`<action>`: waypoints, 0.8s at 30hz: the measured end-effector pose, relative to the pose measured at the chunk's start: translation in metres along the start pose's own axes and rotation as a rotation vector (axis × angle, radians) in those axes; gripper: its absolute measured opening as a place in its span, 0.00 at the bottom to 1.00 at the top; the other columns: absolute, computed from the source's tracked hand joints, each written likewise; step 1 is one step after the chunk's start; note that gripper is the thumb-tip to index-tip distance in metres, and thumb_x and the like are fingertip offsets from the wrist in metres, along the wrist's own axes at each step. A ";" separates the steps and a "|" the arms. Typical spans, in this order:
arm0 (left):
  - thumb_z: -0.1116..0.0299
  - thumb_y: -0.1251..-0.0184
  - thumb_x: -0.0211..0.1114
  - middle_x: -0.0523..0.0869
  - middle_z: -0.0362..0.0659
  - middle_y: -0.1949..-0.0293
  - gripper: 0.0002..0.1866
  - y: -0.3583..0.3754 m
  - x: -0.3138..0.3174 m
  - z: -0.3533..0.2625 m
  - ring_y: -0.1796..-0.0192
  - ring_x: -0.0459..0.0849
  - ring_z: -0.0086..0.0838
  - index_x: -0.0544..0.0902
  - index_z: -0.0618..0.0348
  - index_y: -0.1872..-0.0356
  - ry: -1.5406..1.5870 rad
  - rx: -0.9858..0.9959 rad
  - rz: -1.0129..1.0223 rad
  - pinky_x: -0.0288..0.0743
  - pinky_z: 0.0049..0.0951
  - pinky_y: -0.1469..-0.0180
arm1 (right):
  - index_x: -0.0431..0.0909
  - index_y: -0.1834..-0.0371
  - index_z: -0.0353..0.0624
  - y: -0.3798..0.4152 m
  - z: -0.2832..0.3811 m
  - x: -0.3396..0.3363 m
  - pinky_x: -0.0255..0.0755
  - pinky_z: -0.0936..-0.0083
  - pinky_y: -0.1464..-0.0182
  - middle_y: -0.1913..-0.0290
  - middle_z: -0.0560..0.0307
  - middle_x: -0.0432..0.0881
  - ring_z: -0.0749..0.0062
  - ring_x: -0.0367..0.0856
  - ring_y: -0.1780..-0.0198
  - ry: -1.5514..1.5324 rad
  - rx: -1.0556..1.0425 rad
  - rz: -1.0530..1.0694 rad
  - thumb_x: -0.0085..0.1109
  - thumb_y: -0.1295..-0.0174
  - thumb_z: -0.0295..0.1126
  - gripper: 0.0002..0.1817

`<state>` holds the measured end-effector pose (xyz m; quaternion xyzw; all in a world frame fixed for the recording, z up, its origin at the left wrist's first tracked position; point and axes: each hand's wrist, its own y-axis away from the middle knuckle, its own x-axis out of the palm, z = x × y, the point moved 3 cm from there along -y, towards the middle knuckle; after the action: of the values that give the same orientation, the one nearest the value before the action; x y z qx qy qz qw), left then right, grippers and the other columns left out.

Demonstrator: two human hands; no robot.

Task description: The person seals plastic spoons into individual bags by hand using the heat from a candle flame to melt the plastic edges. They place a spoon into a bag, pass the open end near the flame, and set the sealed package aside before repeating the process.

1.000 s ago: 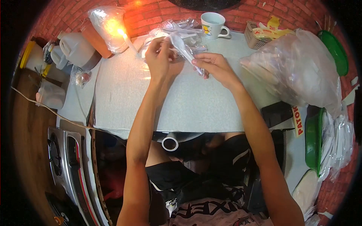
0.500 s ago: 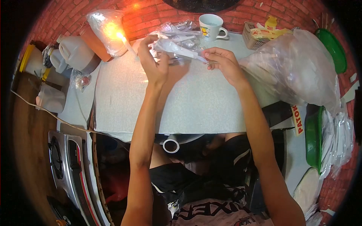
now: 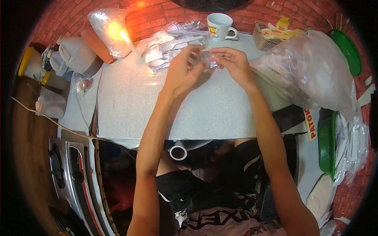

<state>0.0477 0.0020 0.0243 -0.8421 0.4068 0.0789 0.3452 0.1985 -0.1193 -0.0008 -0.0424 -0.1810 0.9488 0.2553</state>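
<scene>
Above the far part of the table, my left hand [image 3: 185, 72] and my right hand [image 3: 235, 65] are close together, fingertips almost meeting. Between them is a clear plastic wrapper [image 3: 212, 63], pinched by my right thumb and fingers. My left fingers curl at its other side and hide most of it, so whether a spoon is inside cannot be made out. Just behind my left hand lies a pile of white plastic spoons [image 3: 158, 63] in clear wrapping. To the left of the pile a lit candle [image 3: 132, 48] stands tilted.
A white mug [image 3: 219, 29] stands behind my hands. On the right are a small basket [image 3: 260, 37] and a large clear bag [image 3: 311, 74]. Plastic jugs [image 3: 78, 55] and a wrapped bag [image 3: 106, 27] stand left. A gas stove [image 3: 71, 169] sits lower left.
My left hand has moved right and nearer, closing toward my right hand. The white spoon that stretched between the hands is now mostly out of sight, and the spoon pile is uncovered.
</scene>
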 end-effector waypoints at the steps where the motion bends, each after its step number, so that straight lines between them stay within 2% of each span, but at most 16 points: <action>1: 0.68 0.35 0.70 0.86 0.48 0.56 0.18 0.002 0.001 -0.002 0.57 0.83 0.28 0.82 0.58 0.44 -0.002 -0.003 -0.003 0.77 0.31 0.56 | 0.85 0.43 0.34 0.000 0.002 0.002 0.75 0.85 0.61 0.58 0.57 0.90 0.83 0.84 0.62 -0.002 0.001 0.004 0.63 0.28 0.27 0.13; 3: 0.63 0.32 0.71 0.86 0.42 0.67 0.17 0.004 0.007 -0.002 0.68 0.80 0.24 0.84 0.59 0.47 -0.158 -0.204 0.199 0.74 0.28 0.64 | 0.84 0.43 0.34 0.000 0.007 0.002 0.75 0.85 0.60 0.58 0.57 0.91 0.83 0.85 0.60 0.007 -0.003 -0.008 0.64 0.28 0.26 0.13; 4: 0.61 0.31 0.72 0.83 0.39 0.76 0.16 0.004 0.009 -0.001 0.74 0.76 0.20 0.85 0.61 0.51 -0.141 -0.196 0.174 0.70 0.26 0.69 | 0.84 0.43 0.34 0.000 0.008 0.001 0.75 0.85 0.60 0.58 0.57 0.91 0.83 0.85 0.60 0.008 -0.004 -0.010 0.64 0.28 0.26 0.13; 8: 0.61 0.31 0.72 0.84 0.38 0.76 0.13 0.004 0.009 0.002 0.73 0.76 0.18 0.85 0.61 0.56 -0.064 -0.176 0.156 0.69 0.24 0.69 | 0.84 0.43 0.34 -0.001 0.011 -0.002 0.75 0.85 0.60 0.60 0.57 0.91 0.84 0.84 0.60 0.023 -0.013 -0.097 0.66 0.29 0.26 0.14; 11: 0.61 0.29 0.71 0.85 0.37 0.74 0.12 0.005 0.012 0.002 0.71 0.77 0.18 0.85 0.62 0.60 0.080 -0.256 0.178 0.69 0.22 0.68 | 0.83 0.42 0.34 -0.002 0.006 -0.004 0.74 0.85 0.60 0.60 0.58 0.90 0.85 0.83 0.62 0.037 -0.030 -0.105 0.66 0.30 0.26 0.15; 13: 0.62 0.25 0.69 0.87 0.38 0.70 0.12 0.007 0.019 0.014 0.68 0.80 0.18 0.85 0.62 0.61 0.329 -0.366 0.251 0.72 0.21 0.65 | 0.83 0.42 0.34 -0.002 0.004 -0.003 0.74 0.85 0.61 0.60 0.58 0.90 0.85 0.82 0.63 0.043 -0.034 -0.088 0.67 0.30 0.26 0.16; 16: 0.63 0.22 0.66 0.88 0.41 0.68 0.13 0.005 0.022 0.018 0.65 0.82 0.19 0.85 0.64 0.60 0.434 -0.302 0.283 0.73 0.21 0.62 | 0.82 0.41 0.33 0.000 0.003 0.002 0.74 0.85 0.61 0.61 0.58 0.90 0.85 0.81 0.64 -0.039 0.028 -0.012 0.66 0.29 0.26 0.16; 19: 0.65 0.22 0.64 0.88 0.41 0.68 0.11 0.004 0.017 0.009 0.63 0.83 0.19 0.85 0.64 0.58 0.449 -0.342 0.300 0.75 0.21 0.60 | 0.83 0.41 0.34 0.000 0.005 0.004 0.73 0.85 0.61 0.60 0.59 0.90 0.85 0.80 0.63 -0.017 0.023 0.001 0.64 0.28 0.27 0.15; 24: 0.68 0.25 0.65 0.86 0.37 0.68 0.09 0.004 0.013 0.011 0.66 0.80 0.17 0.86 0.64 0.56 0.491 -0.337 0.209 0.71 0.20 0.63 | 0.84 0.42 0.37 0.001 -0.002 0.000 0.72 0.85 0.62 0.60 0.62 0.88 0.86 0.78 0.64 -0.028 0.078 0.027 0.63 0.25 0.34 0.15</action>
<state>0.0549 -0.0006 0.0090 -0.8349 0.5436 -0.0255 0.0823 0.1984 -0.1199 -0.0033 -0.0216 -0.1468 0.9590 0.2413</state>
